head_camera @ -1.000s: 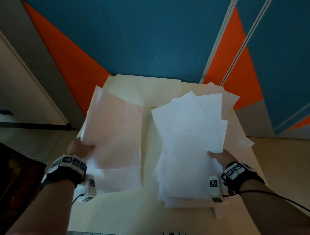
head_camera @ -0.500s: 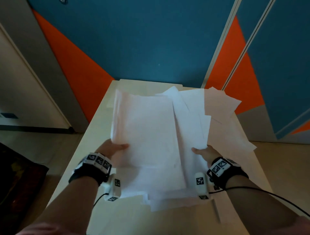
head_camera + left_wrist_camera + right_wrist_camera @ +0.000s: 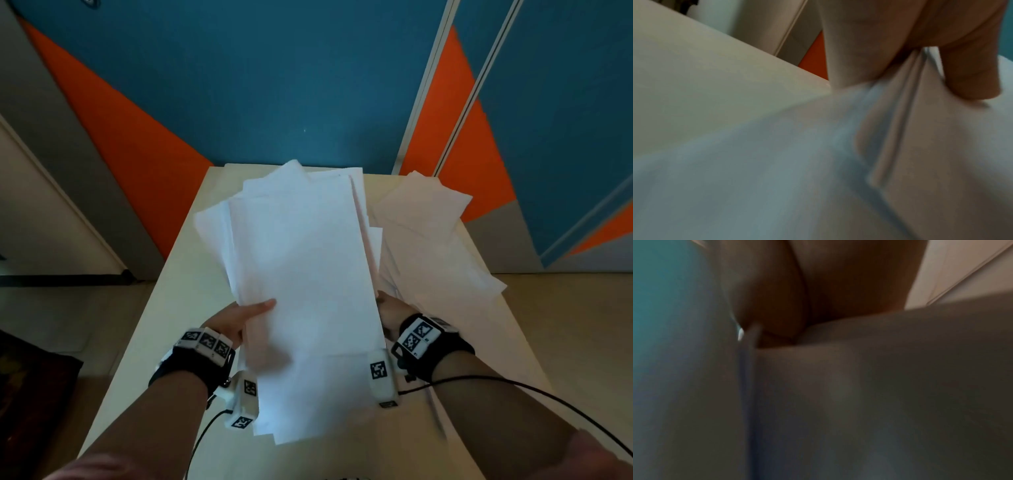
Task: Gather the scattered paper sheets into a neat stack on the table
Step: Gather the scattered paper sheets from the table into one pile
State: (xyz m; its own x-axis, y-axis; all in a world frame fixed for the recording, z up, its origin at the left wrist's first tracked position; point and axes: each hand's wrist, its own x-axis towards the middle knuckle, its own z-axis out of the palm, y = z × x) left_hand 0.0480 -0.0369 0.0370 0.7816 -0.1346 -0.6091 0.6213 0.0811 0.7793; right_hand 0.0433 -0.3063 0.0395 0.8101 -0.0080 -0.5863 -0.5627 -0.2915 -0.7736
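Gathering most of the paper into one rough bundle held between both hands above the surface.

The left hand pinches the bundle of sheets at its left edge, thumb on top; the right hand sits against the right edge, its fingers hidden behind the paper, so its grip cannot be told. Corners fan out unevenly, so squaring is left. A loose pile of sheets lies on the surface just right of the bundle, not yet collected.

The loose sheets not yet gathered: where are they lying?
In the head view, the loose sheets lie on the table's far right, beyond the right hand.
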